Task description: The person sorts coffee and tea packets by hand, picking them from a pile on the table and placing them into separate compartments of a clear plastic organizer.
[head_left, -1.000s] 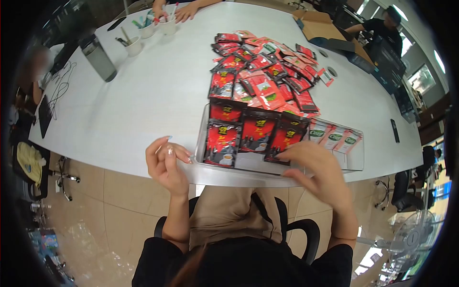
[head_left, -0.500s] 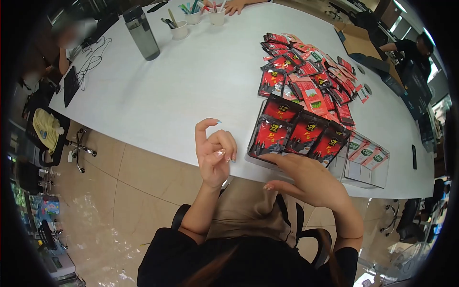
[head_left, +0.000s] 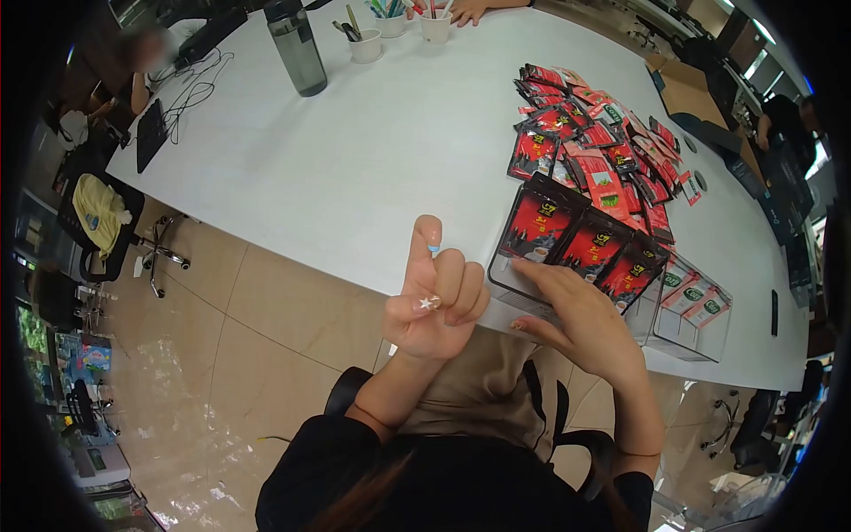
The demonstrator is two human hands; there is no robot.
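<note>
The left hand has risen and curled into an empty fist with the index finger up, just left of the clear plastic tray. The right hand, open and flat, has slid leftward along the tray's near wall, its fingertips by the upright red-and-black sachets inside. A loose pile of red sachets lies beyond the tray on the white desk.

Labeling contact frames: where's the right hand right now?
Head view, lower centre-right: the right hand rests fingers-down on the near edge of the clear tray, by its front row of red-black sachets, just right of the raised left hand.
</note>
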